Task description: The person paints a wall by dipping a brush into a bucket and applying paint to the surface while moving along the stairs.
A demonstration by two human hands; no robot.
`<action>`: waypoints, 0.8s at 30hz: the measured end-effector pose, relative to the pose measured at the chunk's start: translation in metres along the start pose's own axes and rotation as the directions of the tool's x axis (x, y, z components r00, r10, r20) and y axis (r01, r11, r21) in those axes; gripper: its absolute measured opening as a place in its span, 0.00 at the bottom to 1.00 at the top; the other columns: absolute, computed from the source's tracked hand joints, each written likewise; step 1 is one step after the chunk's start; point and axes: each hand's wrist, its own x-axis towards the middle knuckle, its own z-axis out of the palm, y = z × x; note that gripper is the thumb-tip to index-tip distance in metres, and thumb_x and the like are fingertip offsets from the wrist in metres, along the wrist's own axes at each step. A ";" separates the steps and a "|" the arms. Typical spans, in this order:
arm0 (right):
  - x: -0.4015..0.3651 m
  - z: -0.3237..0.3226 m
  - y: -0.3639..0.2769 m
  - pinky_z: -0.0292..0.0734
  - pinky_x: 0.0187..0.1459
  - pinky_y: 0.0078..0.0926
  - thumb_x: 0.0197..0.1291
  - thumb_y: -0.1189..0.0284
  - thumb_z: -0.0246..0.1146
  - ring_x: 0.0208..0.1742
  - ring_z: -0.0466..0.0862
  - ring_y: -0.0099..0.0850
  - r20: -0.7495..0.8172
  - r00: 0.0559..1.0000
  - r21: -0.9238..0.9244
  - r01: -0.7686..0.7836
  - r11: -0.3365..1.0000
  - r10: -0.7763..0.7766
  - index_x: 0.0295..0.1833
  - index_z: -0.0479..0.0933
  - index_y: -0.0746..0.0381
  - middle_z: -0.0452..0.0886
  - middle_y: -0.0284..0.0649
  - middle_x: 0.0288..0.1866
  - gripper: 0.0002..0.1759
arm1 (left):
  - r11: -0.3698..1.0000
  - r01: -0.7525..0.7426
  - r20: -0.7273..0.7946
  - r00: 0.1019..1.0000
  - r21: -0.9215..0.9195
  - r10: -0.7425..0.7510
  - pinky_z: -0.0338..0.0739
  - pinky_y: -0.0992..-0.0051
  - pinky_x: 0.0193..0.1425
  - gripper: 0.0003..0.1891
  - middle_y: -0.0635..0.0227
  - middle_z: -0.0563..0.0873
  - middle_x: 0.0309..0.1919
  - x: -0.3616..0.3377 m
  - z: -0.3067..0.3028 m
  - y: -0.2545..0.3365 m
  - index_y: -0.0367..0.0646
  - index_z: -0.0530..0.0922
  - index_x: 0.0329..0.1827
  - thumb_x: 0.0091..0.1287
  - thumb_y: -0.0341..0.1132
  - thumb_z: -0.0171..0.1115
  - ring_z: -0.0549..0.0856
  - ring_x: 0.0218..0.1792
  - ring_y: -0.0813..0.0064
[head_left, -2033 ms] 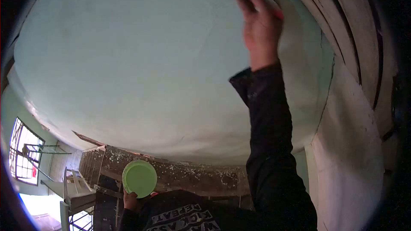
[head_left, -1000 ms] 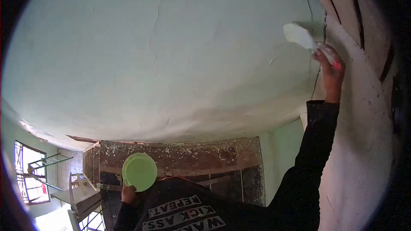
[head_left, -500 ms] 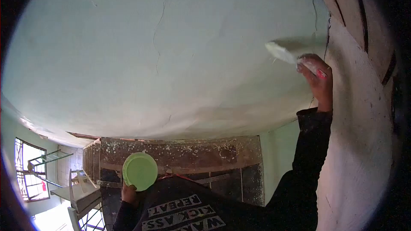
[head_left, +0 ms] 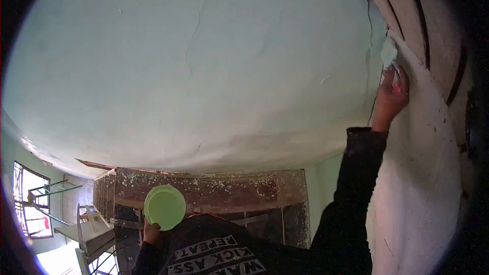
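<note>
My right hand is raised at the upper right and closed around the handle of a scraper with pale material on its blade. The blade lies against the corner where the pale green wall meets the whitish wall, near a dark crack. Low on the left, my left hand grips the rim of a round light green container, held in front of my dark shirt. What the container holds is hard to make out.
Behind me stands a dark, paint-spotted wooden panel. At the lower left are a barred window, a green metal frame and a pale wooden piece of furniture. Wooden boards run along the upper right.
My right hand has moved the scraper right and slightly up, from the open green wall into the corner, and its blade now points upward. My left hand still holds the container.
</note>
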 end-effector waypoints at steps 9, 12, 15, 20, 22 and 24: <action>0.016 0.076 -0.172 0.80 0.38 0.28 0.58 0.73 0.64 0.37 0.84 0.32 -0.233 0.925 0.127 0.333 0.934 -0.299 0.43 0.79 0.67 0.82 0.43 0.38 0.10 | 0.647 -0.416 0.234 0.906 0.639 0.352 0.77 0.65 0.52 0.33 0.58 0.73 0.53 0.057 -0.059 -0.057 0.46 0.63 0.62 0.48 0.18 0.46 0.77 0.50 0.57; 0.010 0.075 -0.187 0.81 0.41 0.27 0.59 0.78 0.62 0.37 0.84 0.31 -0.232 0.906 0.408 0.421 0.810 -0.354 0.45 0.78 0.69 0.82 0.45 0.40 0.09 | 0.655 -0.489 0.257 0.869 0.576 0.423 0.72 0.71 0.55 0.33 0.58 0.75 0.52 0.075 -0.086 -0.079 0.42 0.64 0.62 0.46 0.19 0.48 0.76 0.50 0.60; -0.007 0.056 -0.168 0.78 0.47 0.30 0.53 0.81 0.65 0.44 0.83 0.37 -0.165 0.904 0.356 0.427 0.831 -0.394 0.46 0.78 0.62 0.83 0.43 0.43 0.13 | 0.619 -0.521 0.314 0.852 0.588 0.419 0.72 0.71 0.54 0.33 0.58 0.75 0.52 0.044 -0.063 -0.049 0.41 0.63 0.63 0.47 0.18 0.47 0.76 0.50 0.62; -0.013 0.021 -0.102 0.77 0.51 0.33 0.57 0.79 0.63 0.48 0.82 0.38 -0.004 0.908 0.134 0.416 0.899 -0.419 0.48 0.78 0.63 0.82 0.43 0.47 0.12 | 0.954 -0.241 0.042 0.970 0.178 0.237 0.71 0.71 0.56 0.35 0.60 0.75 0.53 0.032 -0.050 -0.040 0.41 0.62 0.65 0.48 0.17 0.45 0.76 0.52 0.62; -0.006 0.016 -0.073 0.77 0.50 0.33 0.57 0.79 0.63 0.48 0.82 0.38 -0.002 0.911 -0.029 0.411 0.911 -0.412 0.47 0.78 0.64 0.82 0.44 0.47 0.11 | 0.901 -0.340 0.098 0.940 0.268 0.326 0.71 0.71 0.57 0.34 0.60 0.75 0.52 0.031 -0.051 -0.040 0.41 0.62 0.65 0.48 0.18 0.45 0.76 0.53 0.63; 0.001 0.016 -0.059 0.76 0.50 0.33 0.57 0.79 0.63 0.48 0.82 0.39 0.010 0.910 -0.061 0.414 0.908 -0.414 0.47 0.79 0.64 0.81 0.44 0.47 0.11 | 0.832 -0.430 0.162 0.903 0.351 0.399 0.71 0.71 0.57 0.34 0.60 0.76 0.52 0.028 -0.050 -0.038 0.41 0.63 0.64 0.48 0.18 0.45 0.76 0.53 0.63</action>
